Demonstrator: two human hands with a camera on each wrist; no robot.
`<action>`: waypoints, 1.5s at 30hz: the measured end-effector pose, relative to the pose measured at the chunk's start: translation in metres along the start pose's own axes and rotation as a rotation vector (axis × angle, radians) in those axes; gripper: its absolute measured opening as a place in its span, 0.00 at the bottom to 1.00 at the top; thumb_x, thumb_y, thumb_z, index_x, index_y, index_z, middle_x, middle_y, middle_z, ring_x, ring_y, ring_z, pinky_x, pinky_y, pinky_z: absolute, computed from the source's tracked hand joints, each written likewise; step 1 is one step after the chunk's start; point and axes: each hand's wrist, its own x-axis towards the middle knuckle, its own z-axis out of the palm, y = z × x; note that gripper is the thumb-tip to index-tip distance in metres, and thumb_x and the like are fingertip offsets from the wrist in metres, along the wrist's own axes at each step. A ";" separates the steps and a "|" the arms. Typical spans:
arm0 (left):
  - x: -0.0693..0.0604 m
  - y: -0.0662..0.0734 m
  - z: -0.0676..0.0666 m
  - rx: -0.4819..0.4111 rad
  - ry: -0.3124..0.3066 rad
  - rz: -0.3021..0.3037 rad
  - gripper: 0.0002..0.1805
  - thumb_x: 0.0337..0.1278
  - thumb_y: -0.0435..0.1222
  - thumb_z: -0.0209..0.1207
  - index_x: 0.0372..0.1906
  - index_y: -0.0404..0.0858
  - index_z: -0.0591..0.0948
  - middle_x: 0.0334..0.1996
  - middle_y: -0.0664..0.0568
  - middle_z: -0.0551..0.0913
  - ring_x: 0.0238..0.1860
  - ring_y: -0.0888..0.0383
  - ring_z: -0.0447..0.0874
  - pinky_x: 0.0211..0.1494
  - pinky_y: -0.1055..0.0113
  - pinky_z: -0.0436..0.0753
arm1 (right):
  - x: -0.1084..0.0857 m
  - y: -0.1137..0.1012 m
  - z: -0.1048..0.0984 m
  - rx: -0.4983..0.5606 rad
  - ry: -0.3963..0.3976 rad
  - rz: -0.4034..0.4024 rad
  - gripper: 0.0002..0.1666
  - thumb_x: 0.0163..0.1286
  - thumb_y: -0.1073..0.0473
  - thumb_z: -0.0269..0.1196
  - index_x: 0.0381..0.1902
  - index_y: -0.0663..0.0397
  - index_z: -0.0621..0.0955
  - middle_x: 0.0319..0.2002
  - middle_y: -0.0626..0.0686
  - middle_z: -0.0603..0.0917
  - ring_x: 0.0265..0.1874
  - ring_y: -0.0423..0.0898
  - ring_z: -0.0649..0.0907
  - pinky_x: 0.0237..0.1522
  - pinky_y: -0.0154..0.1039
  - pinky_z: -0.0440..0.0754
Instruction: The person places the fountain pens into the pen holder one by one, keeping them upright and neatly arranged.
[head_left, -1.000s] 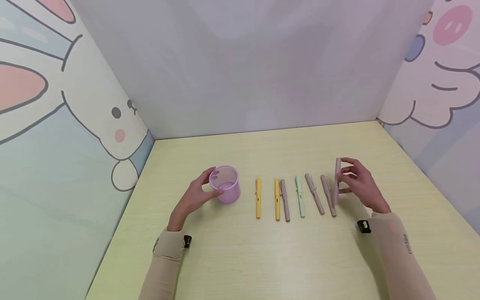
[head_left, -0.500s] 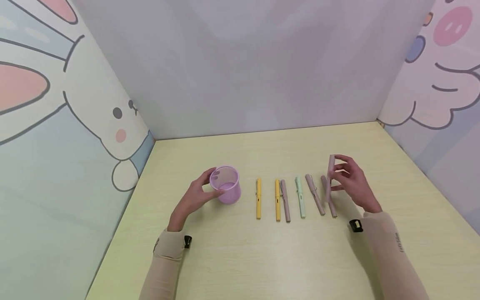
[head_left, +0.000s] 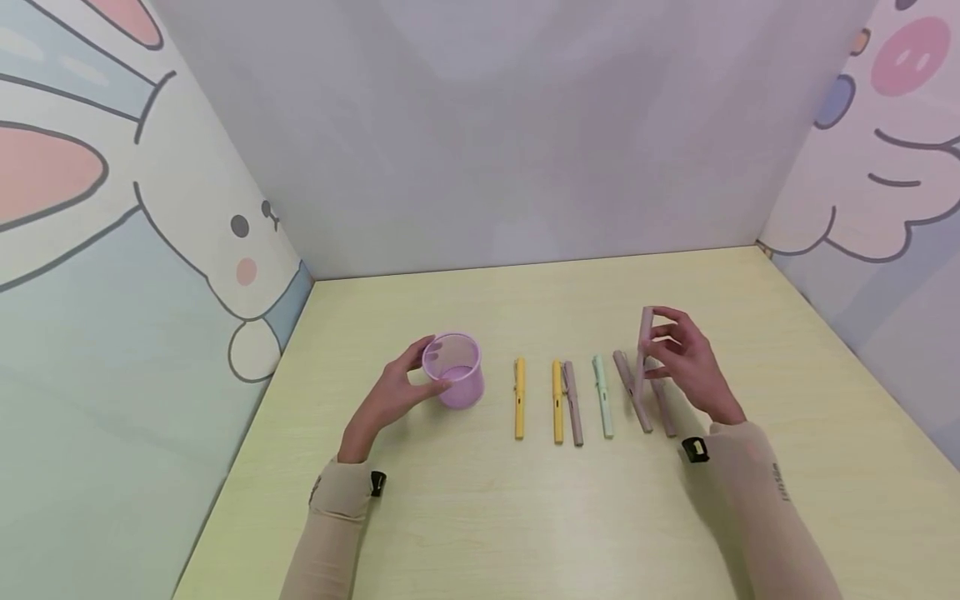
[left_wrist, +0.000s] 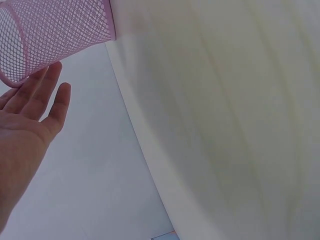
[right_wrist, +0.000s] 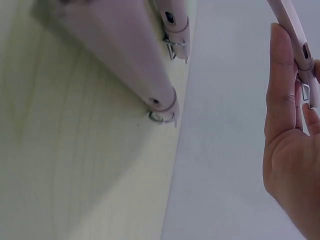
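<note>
In the head view the left hand (head_left: 390, 395) holds the pink mesh cup (head_left: 463, 388) by its side, thumb near the front of the rim; the cup stands upright on the table. The right hand (head_left: 693, 362) pinches a mauve pen (head_left: 642, 350) nearly upright, above two mauve pens lying on the table, one (head_left: 632, 390) to its left and one (head_left: 664, 408) partly hidden behind it. In the right wrist view the held pen (right_wrist: 294, 30) lies between thumb and fingers, its clip toward the palm. The left wrist view shows fingers (left_wrist: 47, 92) against the mesh (left_wrist: 62, 30).
Left of these lie a mint pen (head_left: 603, 398), another mauve pen (head_left: 573, 404) beside a yellow pen (head_left: 557, 403), and a second yellow pen (head_left: 520, 400) nearer the cup. Printed walls stand left and right of the table (head_left: 480, 517), with a plain wall (head_left: 495, 150) behind.
My right hand has moved left with the mauve pen, from beyond the rightmost lying pen to above the two mauve ones. My left hand stays on the cup.
</note>
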 end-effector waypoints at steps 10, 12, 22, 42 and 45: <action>0.001 -0.003 0.000 0.004 -0.002 0.010 0.45 0.61 0.45 0.72 0.79 0.40 0.65 0.70 0.43 0.75 0.68 0.39 0.73 0.67 0.35 0.70 | 0.009 -0.007 0.020 0.066 -0.022 -0.046 0.31 0.77 0.72 0.57 0.75 0.60 0.65 0.46 0.55 0.77 0.39 0.41 0.85 0.30 0.42 0.89; 0.001 -0.003 0.000 0.004 -0.004 0.013 0.45 0.61 0.45 0.72 0.79 0.40 0.65 0.70 0.43 0.75 0.68 0.39 0.73 0.67 0.35 0.71 | 0.011 -0.008 0.023 0.070 -0.019 -0.056 0.31 0.77 0.72 0.57 0.74 0.61 0.65 0.46 0.54 0.77 0.38 0.41 0.85 0.29 0.42 0.89; 0.002 -0.003 0.000 0.008 -0.009 0.020 0.45 0.61 0.45 0.72 0.79 0.39 0.64 0.70 0.43 0.75 0.67 0.39 0.74 0.67 0.36 0.72 | 0.019 -0.012 0.041 0.135 -0.018 -0.082 0.31 0.76 0.74 0.58 0.74 0.64 0.64 0.45 0.56 0.76 0.38 0.41 0.85 0.29 0.42 0.89; 0.003 -0.001 -0.002 0.024 -0.027 -0.003 0.45 0.62 0.46 0.71 0.79 0.40 0.63 0.71 0.44 0.73 0.68 0.38 0.73 0.66 0.37 0.73 | 0.035 -0.020 0.073 0.184 -0.042 -0.148 0.31 0.76 0.75 0.58 0.74 0.66 0.64 0.45 0.55 0.77 0.37 0.42 0.84 0.29 0.41 0.89; 0.003 0.000 -0.002 0.025 -0.034 -0.007 0.45 0.62 0.46 0.71 0.79 0.40 0.63 0.72 0.44 0.73 0.68 0.38 0.72 0.67 0.38 0.73 | 0.038 -0.021 0.079 0.209 -0.044 -0.147 0.32 0.75 0.75 0.58 0.74 0.65 0.65 0.45 0.55 0.77 0.37 0.43 0.84 0.30 0.42 0.89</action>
